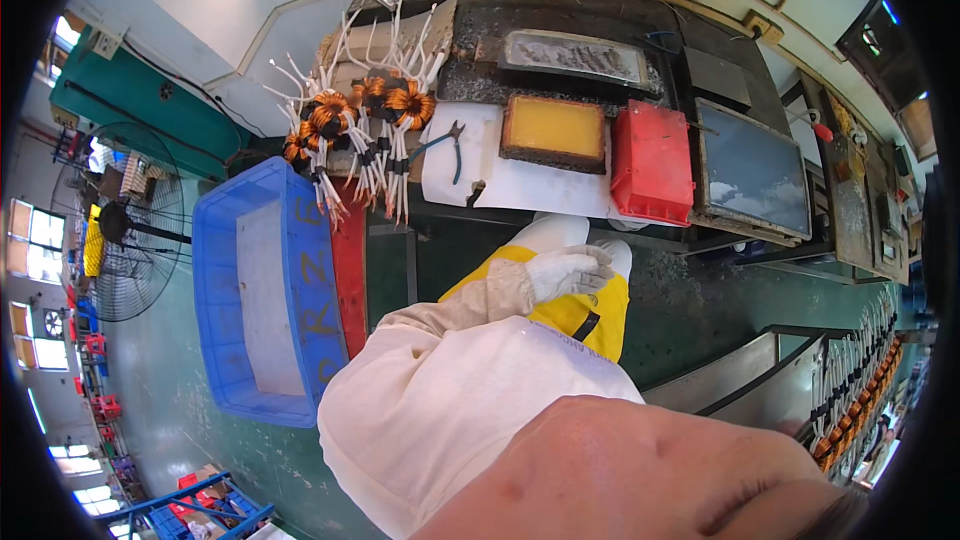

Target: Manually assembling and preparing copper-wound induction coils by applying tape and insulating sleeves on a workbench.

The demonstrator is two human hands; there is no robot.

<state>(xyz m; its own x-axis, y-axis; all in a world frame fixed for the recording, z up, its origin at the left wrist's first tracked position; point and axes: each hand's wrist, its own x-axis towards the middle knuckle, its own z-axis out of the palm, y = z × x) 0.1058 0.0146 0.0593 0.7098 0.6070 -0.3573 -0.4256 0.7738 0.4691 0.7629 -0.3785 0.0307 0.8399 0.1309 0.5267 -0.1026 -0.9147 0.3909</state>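
My left hand, in a white glove with a beige sleeve cover, rests over my lap on a yellow apron. Its fingers lie loosely stretched toward the right, and I see nothing held in them. My right hand does not show. Nearest on the bench beyond the lap is a dark-framed block with a yellow top, lying on a white sheet. Left of it, pliers with dark handles lie spread on the sheet. A red plastic box stands just right of the block.
Copper-wound ring coils with white leads pile up at the bench's left. Behind the block sits a metal tray with a silvery surface. A glass-topped frame is at right, a blue crate and fan at left. More coils line a rack.
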